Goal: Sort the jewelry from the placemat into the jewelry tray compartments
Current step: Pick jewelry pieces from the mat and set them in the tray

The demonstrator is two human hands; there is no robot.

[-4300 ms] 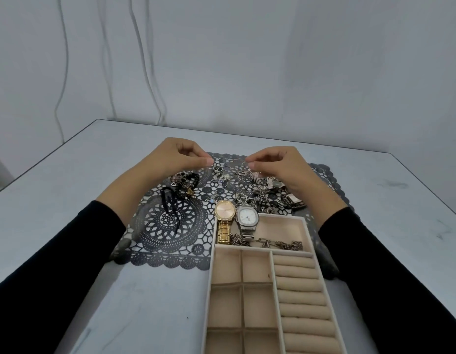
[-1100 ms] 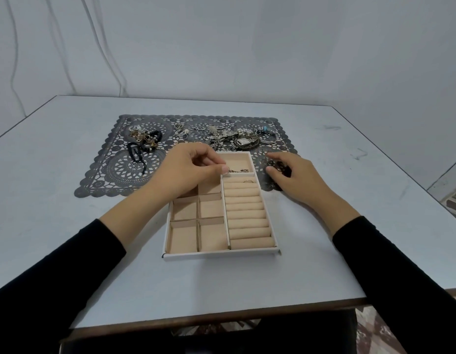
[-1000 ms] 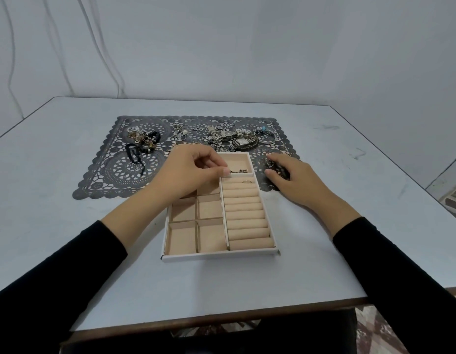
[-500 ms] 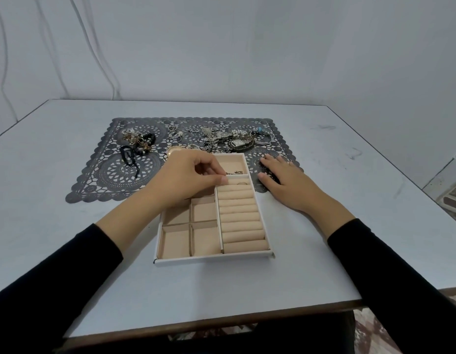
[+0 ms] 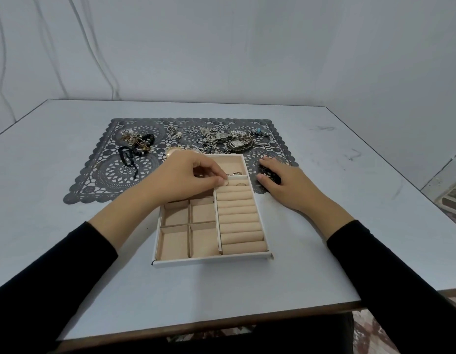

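- jewelry tray sits on the surface; its far end overlaps the near edge of the placemat.
- left hand is over the tray's far-left part with fingers curled. Thumb and forefinger pinch a small ring at the farthest slot of the ring rolls, the tray's right-hand column.
- second ring is seated in that same far slot, just right of the pinched one.
- wide compartment at the tray's far end holds a small metal piece against its near wall; too small to tell what kind.
- square compartments fill the tray's near-left side; the farther ones are hidden under the left hand.
- right hand is just right of the tray's far corner, palm down, fingers relaxed and nearly straight, gripping nothing. The fingertips rest on a dark piece lying on the placemat.
- jewelry pile lies on the placemat just beyond the tray's far end — silver chains, rings and a watch face, too tangled to count.
- black cord and a gold-and-black bundle lie on the placemat well left of the tray's far end.
- gold watch shows just beyond the left hand's knuckles, near the tray's far-left corner.
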